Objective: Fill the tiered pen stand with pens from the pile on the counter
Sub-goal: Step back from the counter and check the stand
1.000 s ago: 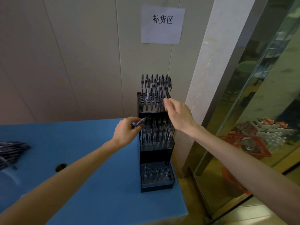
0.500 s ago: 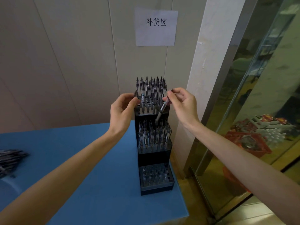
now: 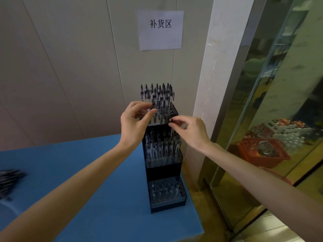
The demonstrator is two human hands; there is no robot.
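At stand's right front edge, right hand [image 3: 190, 131] pinching a slim clear-barrelled pen [image 3: 172, 127], long axis near vertical, tip down over the middle tier of the black stepped pen stand [image 3: 163, 169]; left hand [image 3: 135, 122] curled, apparently pinching a top-tier pen; blurred pile [image 3: 9, 180] far left on blue counter [image 3: 96, 180].

Black stand [image 3: 164, 173], blue counter [image 3: 104, 180], seemingly clear-barrelled pens [image 3: 157, 95]
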